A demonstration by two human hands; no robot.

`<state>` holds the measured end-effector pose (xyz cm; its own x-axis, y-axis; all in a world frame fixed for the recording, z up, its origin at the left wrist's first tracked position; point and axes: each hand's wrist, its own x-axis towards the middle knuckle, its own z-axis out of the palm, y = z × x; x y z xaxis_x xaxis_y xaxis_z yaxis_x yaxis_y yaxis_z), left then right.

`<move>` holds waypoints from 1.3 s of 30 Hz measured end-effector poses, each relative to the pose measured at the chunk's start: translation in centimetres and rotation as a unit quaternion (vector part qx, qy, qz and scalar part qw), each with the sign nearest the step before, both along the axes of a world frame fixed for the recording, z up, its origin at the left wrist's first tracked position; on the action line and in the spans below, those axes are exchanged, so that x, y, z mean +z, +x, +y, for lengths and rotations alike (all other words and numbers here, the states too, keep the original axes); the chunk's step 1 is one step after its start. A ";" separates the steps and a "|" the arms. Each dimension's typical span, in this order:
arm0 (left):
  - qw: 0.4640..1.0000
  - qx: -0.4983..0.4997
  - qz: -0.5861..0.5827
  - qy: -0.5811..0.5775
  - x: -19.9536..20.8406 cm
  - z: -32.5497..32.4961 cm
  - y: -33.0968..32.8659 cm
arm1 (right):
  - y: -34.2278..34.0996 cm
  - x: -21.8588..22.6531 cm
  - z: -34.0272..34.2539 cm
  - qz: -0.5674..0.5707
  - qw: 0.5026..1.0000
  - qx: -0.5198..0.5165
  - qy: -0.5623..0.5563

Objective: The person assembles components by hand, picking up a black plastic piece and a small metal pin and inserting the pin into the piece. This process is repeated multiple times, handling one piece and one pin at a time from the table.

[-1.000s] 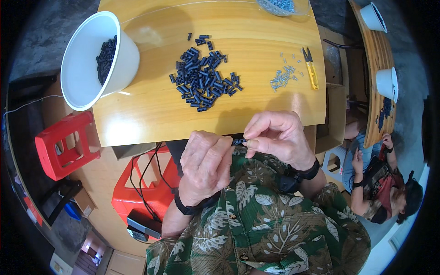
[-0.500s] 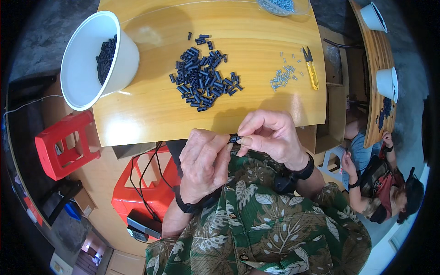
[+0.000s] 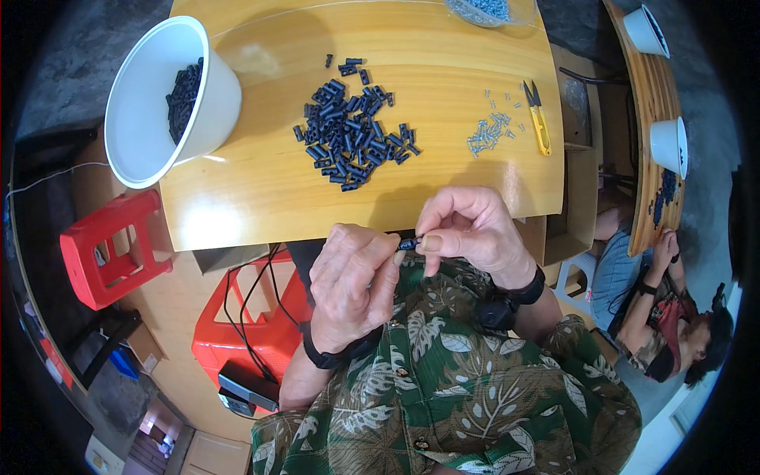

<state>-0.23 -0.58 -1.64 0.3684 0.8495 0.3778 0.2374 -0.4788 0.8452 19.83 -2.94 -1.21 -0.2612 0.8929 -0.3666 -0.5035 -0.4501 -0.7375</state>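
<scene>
Just off the near edge of the table, my left hand [image 3: 354,281] and my right hand [image 3: 473,237] meet in front of my body. Between their fingertips sits a small black plastic part [image 3: 408,244]; both hands pinch it, one from each end. Fingers hide much of it, so its exact form cannot be made out. Beyond my hands, a pile of similar black tubular parts [image 3: 348,134] lies on the wooden table [image 3: 261,190]. To the right of that pile are small silver screws [image 3: 488,133] and yellow-handled thread snips [image 3: 538,119] with dark blades.
A white bucket [image 3: 226,95] holding black parts stands at the table's left. At the far edge is a clear tub [image 3: 483,11] of bluish small pieces. Red stools [image 3: 111,249] stand left and below. Another person [image 3: 661,317] sits at a second table [image 3: 653,87] on the right.
My right hand has shifted slightly right, and more of the black part shows between my fingertips. The other person's hands have come together near their table.
</scene>
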 end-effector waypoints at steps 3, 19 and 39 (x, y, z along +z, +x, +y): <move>1.000 -0.001 -0.005 0.004 -0.1 0.0 0.2 | -0.5 -0.2 -0.2 0.003 1.000 -0.013 0.014; 1.000 0.018 0.012 -0.003 -0.2 -0.5 0.0 | -2.0 -0.7 -0.8 -0.014 0.998 -0.053 0.029; 0.996 0.003 0.037 -0.087 0.8 -0.3 0.1 | -0.7 -0.5 -0.2 -0.056 0.997 -0.006 0.046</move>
<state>-0.17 -0.90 -0.83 0.3837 0.9023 0.1968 0.3045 -0.3248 0.8954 19.12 -3.18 -1.67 -0.2122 0.9268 -0.3098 -0.4215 -0.3728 -0.8267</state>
